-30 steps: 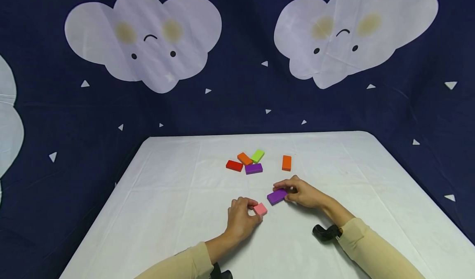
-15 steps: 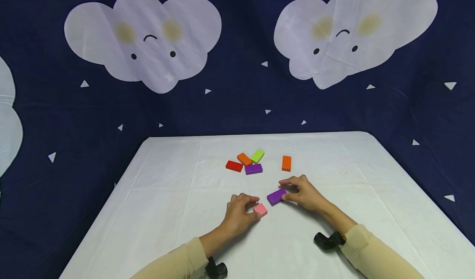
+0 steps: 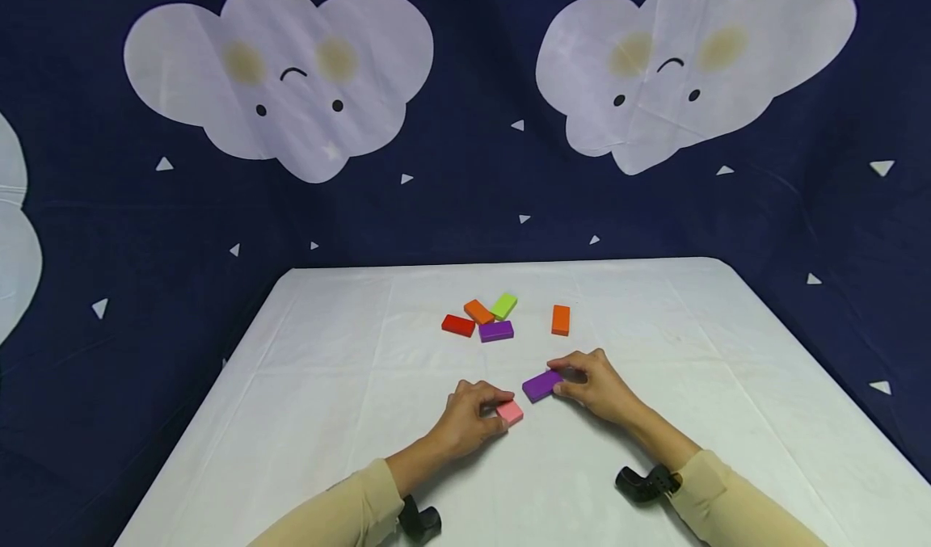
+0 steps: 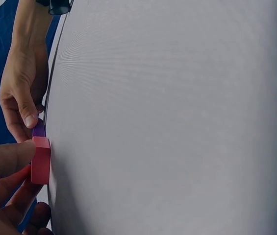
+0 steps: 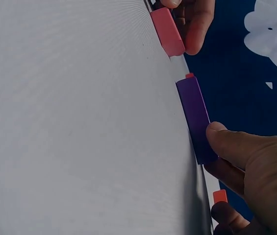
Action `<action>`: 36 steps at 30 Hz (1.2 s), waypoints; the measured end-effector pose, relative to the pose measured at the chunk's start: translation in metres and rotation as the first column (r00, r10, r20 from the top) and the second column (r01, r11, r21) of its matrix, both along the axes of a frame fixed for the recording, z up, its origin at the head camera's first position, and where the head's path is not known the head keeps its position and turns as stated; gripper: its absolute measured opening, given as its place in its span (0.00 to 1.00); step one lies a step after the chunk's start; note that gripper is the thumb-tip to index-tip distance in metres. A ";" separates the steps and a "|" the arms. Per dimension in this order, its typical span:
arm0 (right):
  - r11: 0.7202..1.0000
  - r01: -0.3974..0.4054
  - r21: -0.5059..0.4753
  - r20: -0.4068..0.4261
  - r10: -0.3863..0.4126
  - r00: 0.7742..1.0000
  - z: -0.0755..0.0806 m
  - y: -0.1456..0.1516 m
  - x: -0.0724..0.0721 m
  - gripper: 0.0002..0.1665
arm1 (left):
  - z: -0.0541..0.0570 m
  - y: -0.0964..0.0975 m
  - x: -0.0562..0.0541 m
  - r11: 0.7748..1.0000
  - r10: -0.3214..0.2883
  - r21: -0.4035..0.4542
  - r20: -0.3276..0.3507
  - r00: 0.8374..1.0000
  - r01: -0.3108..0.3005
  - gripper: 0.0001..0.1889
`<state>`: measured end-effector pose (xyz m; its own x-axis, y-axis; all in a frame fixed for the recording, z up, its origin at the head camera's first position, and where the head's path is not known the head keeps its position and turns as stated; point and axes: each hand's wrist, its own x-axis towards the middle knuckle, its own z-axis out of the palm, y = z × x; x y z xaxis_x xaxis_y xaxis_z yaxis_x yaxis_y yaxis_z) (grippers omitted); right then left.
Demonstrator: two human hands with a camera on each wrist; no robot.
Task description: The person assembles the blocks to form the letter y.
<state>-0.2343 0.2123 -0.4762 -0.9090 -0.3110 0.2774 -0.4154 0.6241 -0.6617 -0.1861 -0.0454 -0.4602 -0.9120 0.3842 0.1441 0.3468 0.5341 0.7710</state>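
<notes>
Currently, a pink block (image 3: 511,414) is being pinched by the left hand (image 3: 467,419). A purple block (image 3: 540,386) is being pinched by the right (image 3: 598,385).

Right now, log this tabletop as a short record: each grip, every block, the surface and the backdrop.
Left grip: pinches the pink block
Right grip: holds the near purple block at its right end
Held blocks: apart, a gap between them
Far group: red block, left orange block, lime green block, far purple block
Set apart: right orange block, right of the group
Surface: white table
Backdrop: dark blue cloth with pale clouds
</notes>
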 end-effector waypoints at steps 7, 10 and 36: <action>1.000 -0.004 0.001 0.044 0.004 0.999 0.000 0.001 0.000 0.21 | 0.000 0.001 0.000 1.000 0.016 -0.003 0.004 1.000 -0.016 0.18; 1.000 -0.017 0.011 0.038 0.017 0.999 0.000 0.002 -0.003 0.21 | 0.000 0.002 0.002 0.999 0.040 -0.002 0.005 0.999 -0.040 0.18; 0.988 -0.153 0.026 0.126 0.148 0.981 0.003 -0.003 -0.018 0.20 | -0.005 0.027 0.021 0.963 0.270 0.005 -0.078 0.960 -0.270 0.17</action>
